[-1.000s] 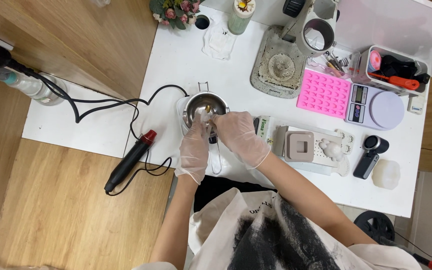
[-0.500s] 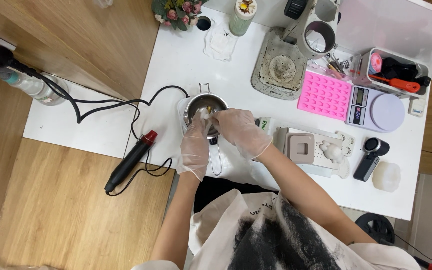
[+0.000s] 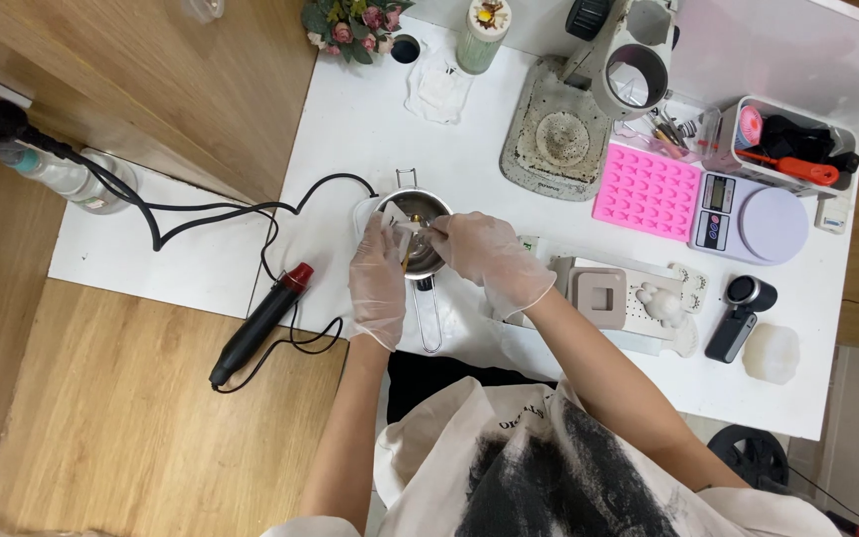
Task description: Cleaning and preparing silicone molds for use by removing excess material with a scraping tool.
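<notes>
Two gloved hands work over a small metal pot (image 3: pixel 418 231) set near the front edge of the white table (image 3: pixel 350 119). At 9 o'clock from the pot, well apart on the lower shelf, stands a clear bottle (image 3: pixel 72 179); a black cable (image 3: pixel 201 209) runs from there toward the pot. At 7 o'clock lies a black heat gun with a red tip (image 3: pixel 256 326), nozzle pointing toward the pot.

The left hand (image 3: pixel 378 283) is cupped against the pot's left wall, fingers curved and narrow, steadying it. The right hand (image 3: pixel 484 257) comes in from 3 o'clock, fingertips pinched over the pot's mouth on something small and pale; what it is cannot be told. The pot's wire handle (image 3: pixel 428 323) points to 6 o'clock, toward the person.

For the step in hand, judged from this view: keep the left hand firm on the wall so the pot does not turn, and keep the pinch directly above the opening.

At 2 o'clock sits a pink silicone mould (image 3: pixel 646 191), then a digital scale (image 3: pixel 753 219) just beside it.
</notes>
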